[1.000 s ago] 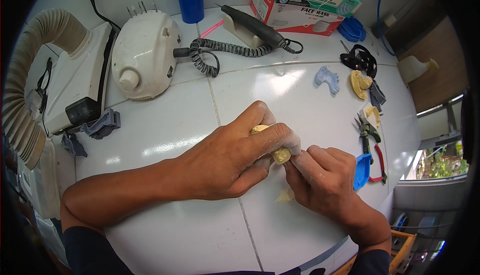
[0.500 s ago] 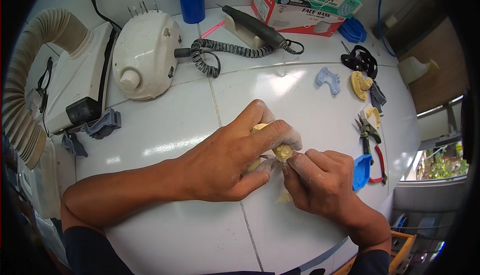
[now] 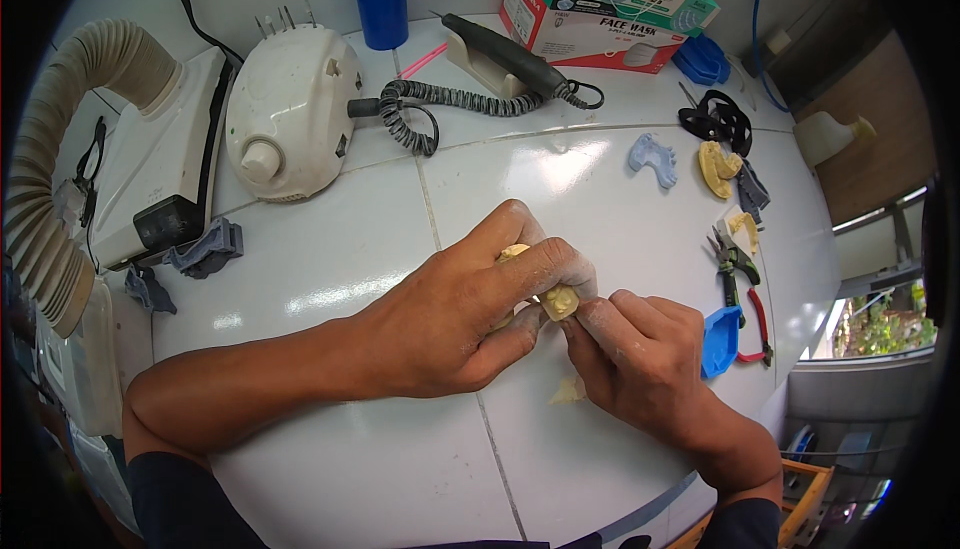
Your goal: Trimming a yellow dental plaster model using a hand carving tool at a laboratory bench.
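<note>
My left hand (image 3: 465,314) is closed around a pale yellow plaster dental model (image 3: 559,301), whose end shows beyond the fingers; much of the model is covered by them. Thumb and fingers of my right hand (image 3: 645,359) are pinched together against the near right edge of the model. What sits in that pinch, if anything, is hidden. Fine whitish dust coats the fingers of both hands. Below them on the white tabletop (image 3: 380,469) lies a little yellow debris (image 3: 568,391).
At right lie cutting pliers (image 3: 730,269), a blue plastic case (image 3: 720,341), a yellow plaster model (image 3: 716,169) and a blue-grey dental mould (image 3: 655,159). Behind are a handpiece (image 3: 505,54), its control unit (image 3: 290,114) and mask boxes (image 3: 605,29). A ribbed hose (image 3: 50,139) curves at left.
The plaster model has turned slightly in my left hand and shifted a little to the left. My right hand stays pinched at its edge.
</note>
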A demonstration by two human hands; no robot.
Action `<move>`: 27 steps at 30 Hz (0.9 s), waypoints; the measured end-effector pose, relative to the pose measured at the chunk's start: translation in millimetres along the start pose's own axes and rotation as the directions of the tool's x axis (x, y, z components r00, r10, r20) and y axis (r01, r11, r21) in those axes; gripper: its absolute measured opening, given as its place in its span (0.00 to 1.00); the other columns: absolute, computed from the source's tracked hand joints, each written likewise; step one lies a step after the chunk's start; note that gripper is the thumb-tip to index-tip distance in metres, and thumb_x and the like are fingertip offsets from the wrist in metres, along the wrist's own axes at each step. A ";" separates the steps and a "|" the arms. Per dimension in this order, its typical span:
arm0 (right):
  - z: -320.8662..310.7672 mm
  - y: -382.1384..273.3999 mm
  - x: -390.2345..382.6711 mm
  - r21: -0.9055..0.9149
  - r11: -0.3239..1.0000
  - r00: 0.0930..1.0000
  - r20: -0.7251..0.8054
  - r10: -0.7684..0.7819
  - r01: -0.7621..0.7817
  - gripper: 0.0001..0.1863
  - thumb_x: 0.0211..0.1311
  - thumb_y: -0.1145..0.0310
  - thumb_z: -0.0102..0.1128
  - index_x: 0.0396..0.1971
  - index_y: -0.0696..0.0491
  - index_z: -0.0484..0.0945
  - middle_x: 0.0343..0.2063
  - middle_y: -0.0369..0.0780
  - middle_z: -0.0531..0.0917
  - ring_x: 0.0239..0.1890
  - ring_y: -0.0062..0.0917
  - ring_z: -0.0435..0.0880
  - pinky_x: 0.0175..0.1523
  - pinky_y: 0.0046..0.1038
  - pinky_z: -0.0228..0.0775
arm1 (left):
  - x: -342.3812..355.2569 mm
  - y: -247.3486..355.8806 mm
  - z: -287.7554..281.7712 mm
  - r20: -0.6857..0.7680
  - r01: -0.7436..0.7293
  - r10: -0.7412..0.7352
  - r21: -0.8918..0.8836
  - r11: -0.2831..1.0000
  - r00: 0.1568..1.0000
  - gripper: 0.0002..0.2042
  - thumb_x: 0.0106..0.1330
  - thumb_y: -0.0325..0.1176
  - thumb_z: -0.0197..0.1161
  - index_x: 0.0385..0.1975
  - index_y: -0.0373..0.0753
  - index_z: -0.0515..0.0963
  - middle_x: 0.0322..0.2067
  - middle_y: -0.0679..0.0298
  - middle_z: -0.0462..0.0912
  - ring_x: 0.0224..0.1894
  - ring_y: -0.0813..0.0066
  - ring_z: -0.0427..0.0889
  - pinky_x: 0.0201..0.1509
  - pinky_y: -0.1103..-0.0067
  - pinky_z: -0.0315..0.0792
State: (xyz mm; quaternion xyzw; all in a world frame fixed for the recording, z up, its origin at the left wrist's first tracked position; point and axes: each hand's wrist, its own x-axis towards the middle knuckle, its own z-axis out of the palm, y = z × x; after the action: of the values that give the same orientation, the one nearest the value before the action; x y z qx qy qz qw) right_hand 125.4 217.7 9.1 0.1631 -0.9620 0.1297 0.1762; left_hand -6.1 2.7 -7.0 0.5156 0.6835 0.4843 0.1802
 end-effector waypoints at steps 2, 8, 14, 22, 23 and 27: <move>-0.4 -1.1 0.7 0.004 1.000 1.000 -0.009 -0.001 0.001 0.15 0.57 0.71 0.80 0.44 0.55 0.88 0.21 0.33 0.75 0.17 0.23 0.77 0.22 0.29 0.66 | -0.2 -1.5 0.4 0.000 -0.005 0.005 0.002 1.000 1.000 0.26 0.61 0.22 0.67 0.62 0.41 0.80 0.48 0.55 0.74 0.55 0.58 0.75 0.59 0.66 0.74; -1.5 -4.8 1.7 0.047 0.999 1.000 0.008 0.005 -0.006 0.14 0.57 0.72 0.79 0.44 0.55 0.88 0.21 0.32 0.77 0.16 0.23 0.77 0.22 0.28 0.66 | -0.3 -1.6 0.9 -0.027 -0.021 0.021 -0.005 1.000 0.999 0.27 0.59 0.25 0.64 0.62 0.41 0.79 0.48 0.56 0.75 0.55 0.56 0.73 0.59 0.65 0.73; -1.5 -5.5 2.2 0.034 0.999 1.000 0.004 0.002 -0.002 0.15 0.57 0.72 0.79 0.44 0.55 0.88 0.22 0.33 0.77 0.17 0.23 0.78 0.22 0.29 0.67 | -0.9 -2.5 0.9 -0.013 -0.017 0.017 -0.021 1.000 1.000 0.27 0.59 0.24 0.65 0.63 0.41 0.79 0.49 0.55 0.74 0.55 0.57 0.74 0.59 0.66 0.73; -1.9 -6.6 1.7 0.009 1.000 1.000 0.014 0.008 -0.008 0.15 0.57 0.72 0.79 0.44 0.55 0.88 0.23 0.33 0.78 0.18 0.23 0.79 0.24 0.28 0.68 | -0.6 -0.3 -0.6 0.015 -0.009 0.009 -0.013 1.000 1.000 0.26 0.62 0.21 0.65 0.63 0.40 0.79 0.49 0.54 0.72 0.55 0.58 0.74 0.60 0.67 0.73; -1.8 -6.5 1.3 0.008 1.000 1.000 0.013 0.009 -0.009 0.15 0.57 0.72 0.79 0.44 0.55 0.88 0.23 0.33 0.78 0.18 0.23 0.79 0.24 0.28 0.68 | -0.5 0.2 -0.9 0.015 -0.010 0.010 -0.013 1.000 1.000 0.26 0.62 0.21 0.65 0.63 0.40 0.79 0.49 0.54 0.72 0.55 0.58 0.74 0.60 0.67 0.73; -0.6 -5.7 0.4 0.001 1.000 1.000 0.007 0.007 -0.007 0.15 0.57 0.72 0.79 0.44 0.55 0.88 0.23 0.33 0.77 0.18 0.23 0.79 0.24 0.29 0.68 | -0.1 2.3 -1.5 0.032 0.004 -0.004 -0.011 1.000 0.999 0.25 0.64 0.21 0.65 0.64 0.40 0.78 0.50 0.54 0.72 0.56 0.58 0.75 0.59 0.67 0.74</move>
State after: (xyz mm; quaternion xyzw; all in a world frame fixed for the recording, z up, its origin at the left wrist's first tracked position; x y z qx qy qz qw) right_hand 127.3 212.6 10.9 0.1604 -0.9631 0.1303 0.1724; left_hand -5.9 1.9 -4.4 0.5208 0.6789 0.4794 0.1949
